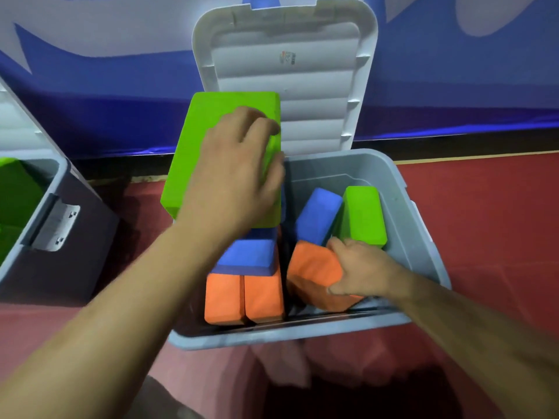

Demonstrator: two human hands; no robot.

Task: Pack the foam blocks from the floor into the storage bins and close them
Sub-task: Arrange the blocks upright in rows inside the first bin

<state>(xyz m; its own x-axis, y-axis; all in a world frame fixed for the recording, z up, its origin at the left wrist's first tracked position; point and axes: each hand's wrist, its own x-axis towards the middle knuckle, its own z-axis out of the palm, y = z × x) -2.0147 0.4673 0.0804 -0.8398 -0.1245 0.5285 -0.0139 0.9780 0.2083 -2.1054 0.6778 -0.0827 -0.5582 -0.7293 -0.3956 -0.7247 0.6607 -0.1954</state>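
Observation:
A grey storage bin [417, 225] stands open on the red floor, its white lid [287, 86] propped upright behind it. My left hand [239, 170] grips a large green foam block [193, 152] held over the bin's left half. My right hand [360, 267] grips a tilted orange block [314, 273] inside the bin on the right. Beyond that block lean a blue block [317, 216] and a smaller green block [364, 216]. On the left side a blue block [248, 258] lies on two upright orange blocks [242, 297].
A second grey bin [57, 237] with a metal latch stands open at the left with green foam [15, 192] inside. A blue and white wall [453, 86] runs behind both bins. Red floor mat [499, 222] extends to the right.

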